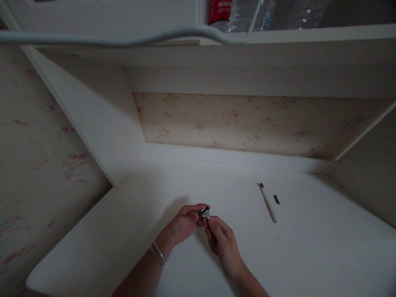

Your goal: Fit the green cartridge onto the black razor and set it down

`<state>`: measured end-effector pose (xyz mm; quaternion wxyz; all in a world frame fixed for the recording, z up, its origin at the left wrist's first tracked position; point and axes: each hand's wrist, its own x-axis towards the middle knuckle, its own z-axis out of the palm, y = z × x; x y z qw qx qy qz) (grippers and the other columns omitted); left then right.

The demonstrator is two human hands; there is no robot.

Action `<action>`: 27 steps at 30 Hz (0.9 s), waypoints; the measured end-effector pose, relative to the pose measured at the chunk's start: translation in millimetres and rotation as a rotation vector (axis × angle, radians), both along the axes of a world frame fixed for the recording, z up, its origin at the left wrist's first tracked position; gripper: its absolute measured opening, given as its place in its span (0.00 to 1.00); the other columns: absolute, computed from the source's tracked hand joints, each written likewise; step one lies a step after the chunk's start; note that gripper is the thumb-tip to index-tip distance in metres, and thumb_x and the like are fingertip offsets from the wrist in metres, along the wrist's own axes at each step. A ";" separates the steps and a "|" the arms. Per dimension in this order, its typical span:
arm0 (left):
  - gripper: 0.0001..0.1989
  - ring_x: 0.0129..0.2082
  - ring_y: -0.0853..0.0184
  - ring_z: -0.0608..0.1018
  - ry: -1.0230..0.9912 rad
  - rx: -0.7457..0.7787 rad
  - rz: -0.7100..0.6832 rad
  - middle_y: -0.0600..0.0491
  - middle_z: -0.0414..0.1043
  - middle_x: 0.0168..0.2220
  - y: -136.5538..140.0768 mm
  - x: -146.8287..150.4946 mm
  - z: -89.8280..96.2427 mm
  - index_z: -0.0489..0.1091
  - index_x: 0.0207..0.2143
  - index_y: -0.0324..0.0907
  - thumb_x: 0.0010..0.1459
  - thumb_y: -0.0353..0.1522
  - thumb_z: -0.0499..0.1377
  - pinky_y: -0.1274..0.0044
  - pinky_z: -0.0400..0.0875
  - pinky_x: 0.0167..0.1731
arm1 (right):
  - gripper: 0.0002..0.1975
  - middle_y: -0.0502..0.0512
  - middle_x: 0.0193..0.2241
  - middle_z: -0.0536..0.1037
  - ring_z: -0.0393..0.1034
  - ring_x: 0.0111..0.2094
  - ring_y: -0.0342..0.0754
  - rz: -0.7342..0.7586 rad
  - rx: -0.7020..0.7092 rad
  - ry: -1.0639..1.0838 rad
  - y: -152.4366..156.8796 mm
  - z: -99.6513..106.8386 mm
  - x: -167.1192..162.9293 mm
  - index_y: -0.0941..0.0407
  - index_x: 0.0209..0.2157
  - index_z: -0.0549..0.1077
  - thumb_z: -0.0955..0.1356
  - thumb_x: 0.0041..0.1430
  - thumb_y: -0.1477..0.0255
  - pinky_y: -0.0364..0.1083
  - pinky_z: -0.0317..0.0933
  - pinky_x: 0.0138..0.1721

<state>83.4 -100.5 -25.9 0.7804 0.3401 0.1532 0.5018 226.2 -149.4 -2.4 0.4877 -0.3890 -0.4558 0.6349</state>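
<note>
Above the white desktop my two hands meet around a small silver-and-black object [205,213], mostly covered by fingers; its exact kind is not clear. My left hand [184,225], with bangles on the wrist, pinches its dark upper end. The fingers of my right hand [223,239] are closed on the lower part, where something dark like a handle shows between them. To the right lies a toothbrush [268,205] with a pale handle and a dark head. Beside it rests a small flat dark-green piece [276,199].
The white desk [309,255] has a side panel [93,111] on the left and floral wallpaper [229,121] behind. A shelf [247,57] overhangs it, carrying plastic bottles. A pale cable or tube [123,40] crosses the upper view.
</note>
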 end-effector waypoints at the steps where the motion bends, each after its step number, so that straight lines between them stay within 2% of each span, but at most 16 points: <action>1: 0.14 0.35 0.68 0.75 -0.006 -0.011 0.010 0.47 0.74 0.44 0.1 0.4 0.3 0.77 0.38 0.41 0.46 0.31 0.68 0.75 0.66 0.36 | 0.20 0.42 0.17 0.53 0.43 0.16 0.36 -0.003 0.005 -0.001 -0.6 0.7 0.4 0.57 0.26 0.66 0.64 0.58 0.54 0.38 0.36 0.15; 5: 0.14 0.29 0.70 0.73 -0.015 -0.043 0.032 0.46 0.74 0.44 -0.2 1.8 2.6 0.77 0.38 0.41 0.46 0.30 0.68 0.75 0.66 0.34 | 0.20 0.42 0.17 0.52 0.43 0.16 0.36 0.008 0.013 -0.001 -2.1 2.6 1.2 0.57 0.27 0.66 0.64 0.58 0.54 0.38 0.36 0.15; 13: 0.13 0.36 0.68 0.73 0.029 0.004 0.020 0.48 0.73 0.45 -1.4 3.5 0.5 0.77 0.38 0.42 0.46 0.31 0.68 0.77 0.65 0.37 | 0.20 0.43 0.17 0.53 0.43 0.15 0.36 0.007 0.006 0.003 1.5 -0.3 1.8 0.57 0.28 0.69 0.65 0.57 0.52 0.38 0.36 0.14; 17: 0.15 0.33 0.68 0.73 0.044 -0.012 0.024 0.47 0.74 0.44 -1.7 4.3 3.1 0.77 0.37 0.42 0.44 0.32 0.69 0.76 0.65 0.34 | 0.21 0.43 0.17 0.54 0.43 0.15 0.36 -0.004 -0.004 -0.008 2.0 -0.3 1.9 0.57 0.27 0.68 0.65 0.56 0.52 0.38 0.36 0.14; 21: 0.15 0.31 0.71 0.72 0.034 0.005 0.013 0.47 0.74 0.44 -0.4 3.7 0.9 0.77 0.38 0.42 0.44 0.32 0.69 0.77 0.64 0.33 | 0.21 0.42 0.16 0.53 0.42 0.14 0.36 -0.011 -0.033 -0.007 3.8 0.2 2.0 0.57 0.27 0.68 0.65 0.55 0.51 0.38 0.36 0.13; 27: 0.15 0.29 0.71 0.72 0.044 0.009 -0.001 0.45 0.74 0.43 1.5 1.1 -2.2 0.77 0.38 0.39 0.44 0.31 0.69 0.77 0.64 0.34 | 0.19 0.42 0.16 0.56 0.41 0.13 0.34 0.080 -0.144 0.098 7.0 1.8 6.9 0.57 0.27 0.66 0.67 0.56 0.54 0.37 0.34 0.12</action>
